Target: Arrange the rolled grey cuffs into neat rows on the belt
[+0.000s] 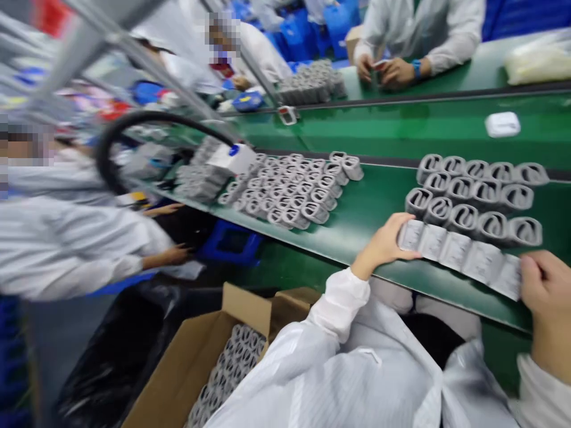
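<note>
My left hand [387, 240] presses one end of a row of light grey plastic housings [455, 252], thumb and fingers closed on the end piece. At the other end, my right hand [548, 278] grips the last piece, so the row is squeezed between both hands. Each piece lies with a flat face turned up, its faint markings too blurred to read. Just beyond the row, several more rows of grey hollow housings [464, 218] stand with their openings upward on the green work surface [375, 190].
Left along the bench stands a large block of similar housings [289, 187] beside a white box [234, 157] and a black hose [134, 119]. Below, an open carton [178, 362] holds more housings. Across, a co-worker's hands [395, 72] handle a small part. A white piece [502, 125] lies on the belt.
</note>
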A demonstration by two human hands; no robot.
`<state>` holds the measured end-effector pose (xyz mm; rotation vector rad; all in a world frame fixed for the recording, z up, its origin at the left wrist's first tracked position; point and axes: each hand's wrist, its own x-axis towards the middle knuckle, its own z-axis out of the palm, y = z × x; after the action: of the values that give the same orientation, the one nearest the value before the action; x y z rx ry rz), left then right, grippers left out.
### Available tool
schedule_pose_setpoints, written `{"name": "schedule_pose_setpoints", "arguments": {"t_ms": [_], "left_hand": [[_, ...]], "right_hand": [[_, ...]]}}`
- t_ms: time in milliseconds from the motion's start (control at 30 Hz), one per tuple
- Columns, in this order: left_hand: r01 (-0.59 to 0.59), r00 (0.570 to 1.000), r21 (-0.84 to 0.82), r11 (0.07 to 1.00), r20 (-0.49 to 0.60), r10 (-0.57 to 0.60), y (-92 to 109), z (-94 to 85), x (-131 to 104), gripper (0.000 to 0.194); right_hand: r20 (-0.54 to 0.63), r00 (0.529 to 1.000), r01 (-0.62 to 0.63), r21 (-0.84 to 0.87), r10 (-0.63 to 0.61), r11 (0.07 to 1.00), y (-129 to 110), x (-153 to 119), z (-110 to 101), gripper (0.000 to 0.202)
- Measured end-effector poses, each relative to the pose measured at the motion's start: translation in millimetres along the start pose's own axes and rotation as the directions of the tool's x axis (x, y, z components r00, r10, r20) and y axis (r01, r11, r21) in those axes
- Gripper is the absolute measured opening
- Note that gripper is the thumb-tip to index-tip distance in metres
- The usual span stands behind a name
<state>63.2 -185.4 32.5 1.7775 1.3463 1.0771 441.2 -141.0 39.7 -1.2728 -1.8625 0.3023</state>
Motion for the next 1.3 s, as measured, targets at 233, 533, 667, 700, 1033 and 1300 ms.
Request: {"name": "schedule_pose_setpoints", "arguments": {"t_ms": [233, 533, 667, 700, 1033, 1300], "left_hand": [[-0.018, 0.999, 0.192, 0.981, -0.032, 0.024, -9, -4.6, -8, 0.109], [-0.057, 0.997, 0.246, 0.968, -0.032, 0.066, -13, -6.3, -11, 0.105], [-0.097, 0.993, 0.201, 0.975, -0.051, 0.110, -19, -4.3, -10, 0.101], [-0.119, 0.989, 0.179, 0.977, -0.061, 0.132, -21, -3.7, -10, 0.100], [-0.180, 0.980, 0.124, 0.976, -0.068, 0.189, -26, -3.6, -8, 0.096], [-0.190, 0.975, 0.134, 0.973, -0.086, 0.203, -27, -1.6, -8, 0.101]], "right_hand": [[0.034, 0.999, 0.028, 0.032, -0.029, 0.999, -8, -5, 6, 0.036], [0.034, 0.999, 0.025, 0.041, -0.027, 0.999, -12, -6, 7, 0.036], [-0.021, 0.998, 0.057, 0.053, -0.056, 0.997, -9, -6, 9, 0.036], [-0.043, 0.997, 0.069, 0.055, -0.067, 0.996, -9, -6, 9, 0.037], [-0.101, 0.992, 0.079, 0.032, -0.075, 0.996, -6, -6, 12, 0.043], [-0.113, 0.991, 0.078, 0.034, -0.074, 0.996, -5, -5, 14, 0.045]]}}
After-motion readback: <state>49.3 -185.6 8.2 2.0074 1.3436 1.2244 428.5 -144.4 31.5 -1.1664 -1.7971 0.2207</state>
